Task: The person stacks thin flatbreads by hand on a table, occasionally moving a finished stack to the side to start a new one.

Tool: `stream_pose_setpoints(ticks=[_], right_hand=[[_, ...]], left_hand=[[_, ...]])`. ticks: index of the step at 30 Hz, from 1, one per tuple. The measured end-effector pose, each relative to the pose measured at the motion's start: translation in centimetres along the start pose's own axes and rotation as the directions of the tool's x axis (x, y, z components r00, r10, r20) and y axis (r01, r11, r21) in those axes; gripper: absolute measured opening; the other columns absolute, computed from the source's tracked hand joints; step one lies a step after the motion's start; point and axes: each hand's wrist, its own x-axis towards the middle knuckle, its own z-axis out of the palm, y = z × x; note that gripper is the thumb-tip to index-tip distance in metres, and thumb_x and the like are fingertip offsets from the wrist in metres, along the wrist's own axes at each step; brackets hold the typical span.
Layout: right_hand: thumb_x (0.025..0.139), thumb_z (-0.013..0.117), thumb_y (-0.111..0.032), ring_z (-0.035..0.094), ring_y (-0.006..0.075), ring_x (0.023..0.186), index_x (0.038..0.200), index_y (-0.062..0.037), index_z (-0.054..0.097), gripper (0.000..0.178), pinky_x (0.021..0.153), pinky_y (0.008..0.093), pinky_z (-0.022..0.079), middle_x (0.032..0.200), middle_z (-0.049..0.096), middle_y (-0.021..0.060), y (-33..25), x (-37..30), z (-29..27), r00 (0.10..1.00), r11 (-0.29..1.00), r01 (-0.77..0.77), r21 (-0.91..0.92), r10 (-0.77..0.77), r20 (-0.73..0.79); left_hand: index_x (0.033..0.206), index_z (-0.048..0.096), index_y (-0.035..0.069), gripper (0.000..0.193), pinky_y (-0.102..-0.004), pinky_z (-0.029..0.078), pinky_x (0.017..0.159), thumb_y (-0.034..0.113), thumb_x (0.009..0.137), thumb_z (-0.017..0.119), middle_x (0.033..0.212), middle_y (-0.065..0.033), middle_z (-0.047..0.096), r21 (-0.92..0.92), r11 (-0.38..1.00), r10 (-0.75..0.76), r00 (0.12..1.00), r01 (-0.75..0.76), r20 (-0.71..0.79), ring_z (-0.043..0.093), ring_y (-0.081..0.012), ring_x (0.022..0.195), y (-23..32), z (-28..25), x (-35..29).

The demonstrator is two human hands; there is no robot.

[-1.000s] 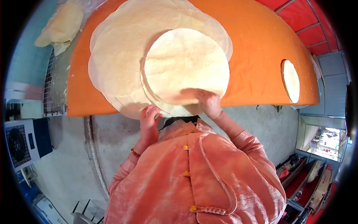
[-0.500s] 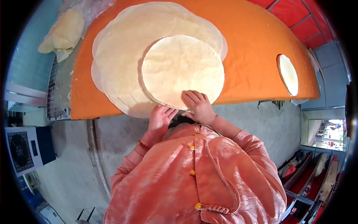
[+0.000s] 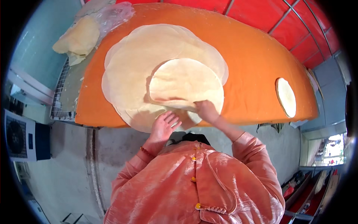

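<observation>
A pale round flatbread stack (image 3: 186,80) lies on top of a wide spread of overlapping thin flatbread sheets (image 3: 128,63). My right hand (image 3: 207,111) is closed on the near edge of the top flatbread, which is lifted and bent back from the front. Under the raised edge, more pale sheet shows in shadow. Just in front of that edge, my left hand (image 3: 165,126) is held with its palm turned up and its fingers apart, holding nothing. A bead bracelet circles the left wrist.
The flatbreads rest on an orange-covered table (image 3: 250,82) with a curved far edge. At the right end lies a smaller round flatbread stack (image 3: 286,98). At the far left, loose flatbread pieces (image 3: 80,35) lie by clear plastic (image 3: 115,16) and a wire rack (image 3: 61,91).
My right hand has gone from lying on the flatbread to gripping its near edge and folding it up and away. My left hand stays open nearby. The whole view has shifted.
</observation>
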Motion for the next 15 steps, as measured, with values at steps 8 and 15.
stream_pose_setpoints(ticks=[8, 15], right_hand=[[0.079, 0.057, -0.021, 0.062, 0.0332, 0.093, 0.097, -0.008, 0.067, 0.024, 0.082, 0.0449, 0.048, 0.101, 0.064, 0.0173, 5.9, 24.9, -20.9, 0.921, 0.866, 0.283, -0.411, -0.365, -0.135], [0.074, 0.06, -0.015, 0.064, 0.0327, 0.075, 0.091, -0.0102, 0.07, 0.021, 0.068, 0.0436, 0.05, 0.079, 0.066, 0.0171, -13.1, 22.1, -25.9, 0.856, 0.889, 0.244, -0.387, -0.385, -0.344]], left_hand=[[0.113, 0.047, 0.007, 0.03, -0.0499, 0.046, 0.092, 0.02, 0.088, 0.057, 0.109, -0.01, 0.047, -0.032, 0.938, 0.341, 0.934, -0.346, -0.109, 0.05, -0.0292, 0.104, 2.7, -0.8, 4.8], [0.096, 0.051, 0.005, 0.014, -0.0434, 0.047, 0.082, 0.014, 0.086, 0.055, 0.098, -0.01, 0.053, -0.052, 0.8, 0.523, 0.737, -0.598, -0.428, 0.052, -0.024, 0.088, 7.4, -5.5, -0.2]])
